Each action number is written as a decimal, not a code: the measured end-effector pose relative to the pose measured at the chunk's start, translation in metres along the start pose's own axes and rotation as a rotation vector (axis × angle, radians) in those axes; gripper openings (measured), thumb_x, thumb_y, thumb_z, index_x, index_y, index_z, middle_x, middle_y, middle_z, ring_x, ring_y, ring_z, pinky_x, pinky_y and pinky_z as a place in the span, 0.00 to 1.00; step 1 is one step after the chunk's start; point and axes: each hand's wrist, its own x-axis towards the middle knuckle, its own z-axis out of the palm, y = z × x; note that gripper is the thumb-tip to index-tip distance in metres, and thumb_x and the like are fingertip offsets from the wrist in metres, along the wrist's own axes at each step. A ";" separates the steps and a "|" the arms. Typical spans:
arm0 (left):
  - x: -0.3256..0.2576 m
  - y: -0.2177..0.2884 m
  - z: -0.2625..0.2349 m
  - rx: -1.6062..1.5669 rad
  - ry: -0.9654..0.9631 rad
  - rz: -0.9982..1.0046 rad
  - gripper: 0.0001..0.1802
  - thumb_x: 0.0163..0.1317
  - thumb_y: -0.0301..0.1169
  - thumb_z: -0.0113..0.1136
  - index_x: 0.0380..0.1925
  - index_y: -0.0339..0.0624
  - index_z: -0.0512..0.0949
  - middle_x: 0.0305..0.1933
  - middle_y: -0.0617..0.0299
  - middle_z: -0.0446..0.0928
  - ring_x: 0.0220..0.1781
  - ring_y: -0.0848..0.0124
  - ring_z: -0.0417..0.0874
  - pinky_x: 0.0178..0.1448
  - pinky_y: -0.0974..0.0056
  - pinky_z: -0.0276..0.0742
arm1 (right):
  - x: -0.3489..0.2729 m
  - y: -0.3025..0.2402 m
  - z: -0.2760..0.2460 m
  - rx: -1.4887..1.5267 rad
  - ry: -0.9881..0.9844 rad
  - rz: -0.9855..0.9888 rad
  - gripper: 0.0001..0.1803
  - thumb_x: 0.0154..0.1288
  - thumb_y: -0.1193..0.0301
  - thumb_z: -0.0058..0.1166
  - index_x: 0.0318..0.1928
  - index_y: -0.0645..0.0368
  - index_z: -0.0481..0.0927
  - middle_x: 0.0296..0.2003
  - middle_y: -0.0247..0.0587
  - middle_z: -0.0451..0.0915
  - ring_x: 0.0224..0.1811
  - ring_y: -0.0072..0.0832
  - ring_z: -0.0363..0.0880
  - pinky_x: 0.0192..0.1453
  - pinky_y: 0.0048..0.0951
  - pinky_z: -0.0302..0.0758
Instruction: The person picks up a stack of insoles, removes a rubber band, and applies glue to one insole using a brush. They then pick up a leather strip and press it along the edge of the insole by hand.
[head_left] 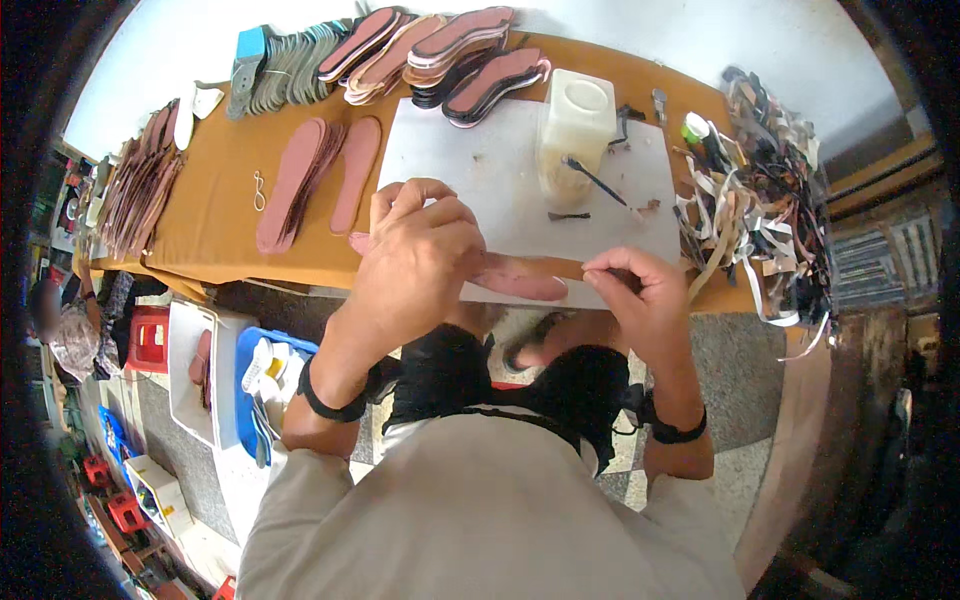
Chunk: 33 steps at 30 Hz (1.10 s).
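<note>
My left hand (pixel 425 245) is closed over a pink insole (pixel 522 284) at the table's near edge, covering its middle. One end of the insole sticks out on each side of the hand. A thin brown strip (pixel 548 266) runs along the insole's far edge. My right hand (pixel 648 298) pinches the strip's right end between thumb and forefinger, a little apart from the insole. Something small and white shows between the left fingers, too hidden to name. Beyond the hands, a whitish plastic container (pixel 578 135) stands on a white board (pixel 430 150), with a dark-handled brush (pixel 597 182) beside it.
Pink insoles (pixel 300 180) lie left of the board, with stacked insoles (pixel 465 50) behind. A tangled heap of strips (pixel 755 200) covers the table's right end. On the floor at left are a white bin (pixel 190 385) and a blue crate (pixel 250 350). A person (pixel 75 335) is at far left.
</note>
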 end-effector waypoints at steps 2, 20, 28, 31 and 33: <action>-0.001 -0.002 0.001 0.003 -0.004 -0.007 0.06 0.45 0.25 0.66 0.26 0.46 0.83 0.39 0.66 0.81 0.57 0.58 0.76 0.63 0.53 0.65 | 0.001 0.004 0.002 0.009 -0.002 -0.020 0.05 0.67 0.74 0.63 0.39 0.64 0.85 0.30 0.35 0.85 0.32 0.18 0.80 0.38 0.25 0.76; 0.006 -0.008 0.015 -0.048 -0.068 -0.023 0.06 0.49 0.25 0.68 0.29 0.47 0.85 0.40 0.67 0.83 0.53 0.61 0.77 0.62 0.55 0.66 | 0.008 0.040 0.017 0.012 0.005 0.062 0.06 0.63 0.72 0.67 0.37 0.62 0.87 0.26 0.34 0.84 0.27 0.17 0.78 0.32 0.25 0.74; 0.016 -0.002 0.021 -0.031 -0.019 0.025 0.01 0.49 0.26 0.64 0.23 0.46 0.83 0.33 0.65 0.81 0.49 0.61 0.76 0.63 0.55 0.63 | 0.009 0.042 0.015 -0.032 0.028 0.068 0.05 0.63 0.74 0.67 0.37 0.63 0.87 0.27 0.28 0.82 0.30 0.13 0.75 0.34 0.19 0.70; 0.019 0.001 0.019 -0.004 -0.022 0.032 0.01 0.49 0.26 0.64 0.22 0.46 0.83 0.33 0.65 0.81 0.49 0.61 0.76 0.64 0.54 0.63 | 0.010 0.045 0.017 -0.023 0.034 0.005 0.06 0.63 0.74 0.67 0.38 0.63 0.88 0.28 0.29 0.83 0.30 0.13 0.76 0.33 0.19 0.71; 0.021 0.003 0.017 0.015 -0.024 0.032 0.01 0.49 0.26 0.64 0.22 0.45 0.83 0.33 0.65 0.81 0.49 0.61 0.76 0.64 0.54 0.63 | 0.011 0.045 0.020 -0.011 0.052 -0.019 0.06 0.63 0.75 0.67 0.38 0.64 0.88 0.29 0.32 0.85 0.30 0.14 0.77 0.34 0.20 0.72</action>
